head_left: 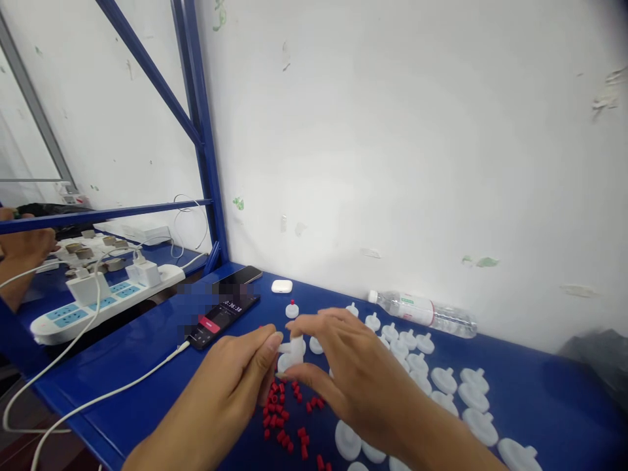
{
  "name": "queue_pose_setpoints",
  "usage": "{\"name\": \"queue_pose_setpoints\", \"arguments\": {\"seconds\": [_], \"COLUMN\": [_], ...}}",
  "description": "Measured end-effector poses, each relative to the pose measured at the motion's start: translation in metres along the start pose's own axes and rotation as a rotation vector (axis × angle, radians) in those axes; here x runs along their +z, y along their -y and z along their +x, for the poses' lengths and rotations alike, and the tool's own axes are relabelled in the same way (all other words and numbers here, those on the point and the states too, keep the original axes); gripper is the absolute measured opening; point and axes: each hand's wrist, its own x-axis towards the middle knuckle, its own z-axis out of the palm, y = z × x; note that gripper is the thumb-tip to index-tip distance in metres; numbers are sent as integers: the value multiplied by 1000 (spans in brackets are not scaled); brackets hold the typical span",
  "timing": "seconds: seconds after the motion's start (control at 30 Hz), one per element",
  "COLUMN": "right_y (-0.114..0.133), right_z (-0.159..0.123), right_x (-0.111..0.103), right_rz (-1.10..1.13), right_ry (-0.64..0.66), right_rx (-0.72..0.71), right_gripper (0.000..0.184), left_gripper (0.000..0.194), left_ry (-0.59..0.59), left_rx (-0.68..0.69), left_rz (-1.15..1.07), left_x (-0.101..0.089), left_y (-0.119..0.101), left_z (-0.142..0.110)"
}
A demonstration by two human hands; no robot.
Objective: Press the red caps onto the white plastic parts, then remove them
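Observation:
Between my two hands is a white round plastic piece with a short stem [296,351], turned on its side. My right hand [343,363] grips its disc edge between thumb and fingers. My left hand [240,369] is closed, its thumb and forefinger pinched at the end of the stem; whether a cap is in that pinch is hidden. Small red caps [279,418] lie scattered on the blue table below my hands. Many more white stemmed pieces [444,379] are spread to the right, partly behind my right forearm. One white piece with a red cap on top [292,309] stands beyond my hands.
A phone with a lit screen [226,320] lies at left, a charging cable [122,389] running from it. Behind are another dark phone [240,278], a white earbud case [282,286] and a clear bottle [424,313]. A power strip [108,304] and another person's hand [29,242] are at far left.

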Motion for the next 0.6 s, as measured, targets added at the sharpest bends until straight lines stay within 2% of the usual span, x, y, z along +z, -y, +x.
{"name": "queue_pose_setpoints", "arguments": {"seconds": [0.1, 0.2, 0.27, 0.47, 0.6], "right_y": [-14, -34, -45, -52, -49], "right_z": [-1, -7, -13, -25, -30], "right_x": [-1, 6, 14, 37, 47], "right_rz": [-84, -204, -228, -194, -143], "right_ry": [107, 247, 319, 389, 439], "right_rx": [116, 158, 178, 152, 183], "right_gripper": [23, 25, 28, 40, 46], "left_gripper": [42, 28, 26, 25, 23], "left_ry": [23, 67, 112, 174, 125], "left_rx": [-123, -276, -339, -333, -291], "left_rz": [322, 581, 693, 765, 768], "left_x": [-14, -27, -31, -21, -8], "left_y": [12, 32, 43, 56, 55], "left_z": [1, 3, 5, 21, 25]}}
